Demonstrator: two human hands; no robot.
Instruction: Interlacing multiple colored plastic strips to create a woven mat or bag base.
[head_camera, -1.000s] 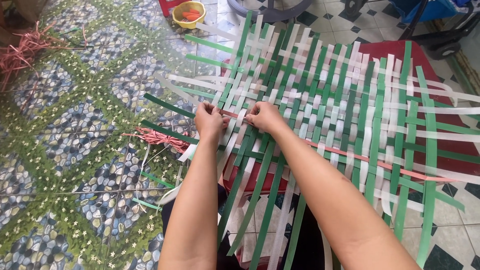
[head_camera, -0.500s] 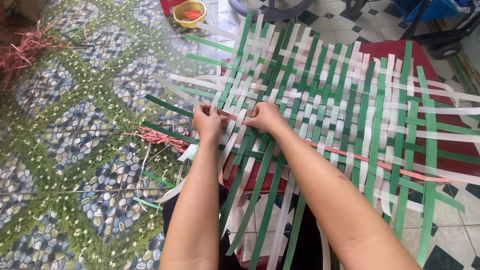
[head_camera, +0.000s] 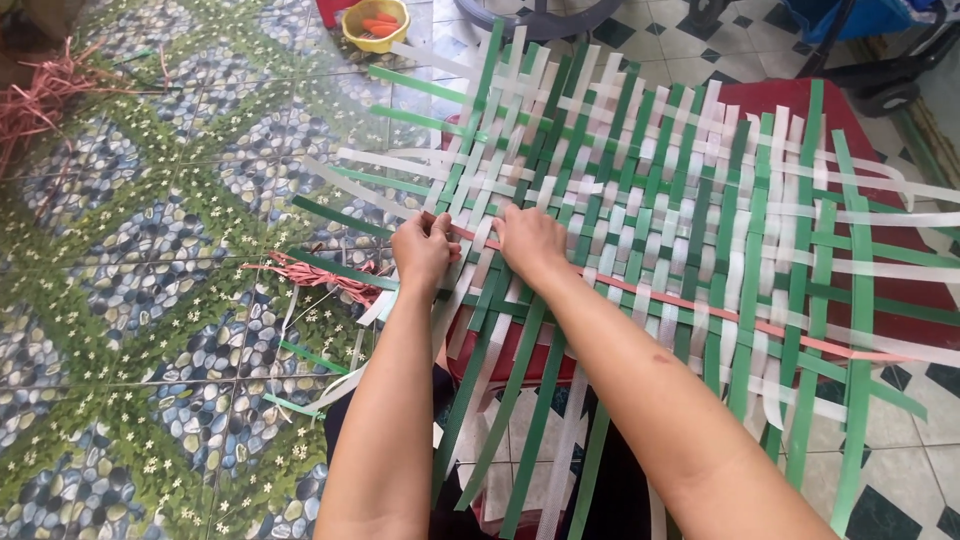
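Knelt over a green-and-white woven mat (head_camera: 680, 200) on the floor; left hand (head_camera: 422, 248) and right hand (head_camera: 530, 240) both pinched the pink strip (head_camera: 690, 305) at its left edge.

Left hand (head_camera: 425, 250), right hand (head_camera: 530, 240) pinch pink strip (head_camera: 700, 308) in woven mat (head_camera: 650, 190).

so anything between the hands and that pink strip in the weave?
Nothing visible. The left hand pinches the pink strip at its end, and the right hand presses on the woven mat right beside it.

Woven mat (head_camera: 660, 200) cut off right (top too); fingertips hidden underneath strips.
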